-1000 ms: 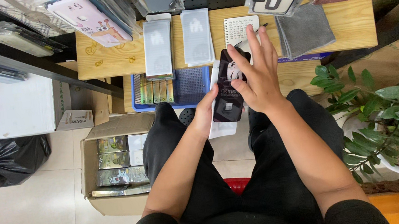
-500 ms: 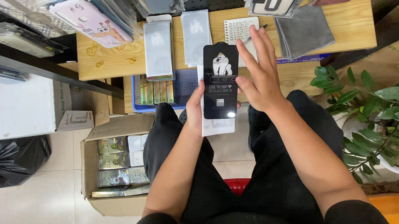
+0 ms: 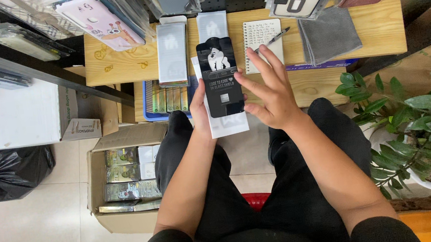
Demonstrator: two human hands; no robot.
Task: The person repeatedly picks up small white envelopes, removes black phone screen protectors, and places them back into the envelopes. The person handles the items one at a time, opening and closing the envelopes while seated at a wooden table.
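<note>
While the left hand point(image 3: 200, 109) is gripping a black packet point(image 3: 220, 77) over a white sleeve point(image 3: 229, 125), the right hand point(image 3: 272, 93) is resting flat and open on it, likely needing to slide it out.

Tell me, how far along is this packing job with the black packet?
Already done, it seems: two pale packets lie on the wooden bench. In hand: the left hand holds a black packet over a white sleeve; the right hand is spread beside it. Left: the cardboard box looks full.
</note>
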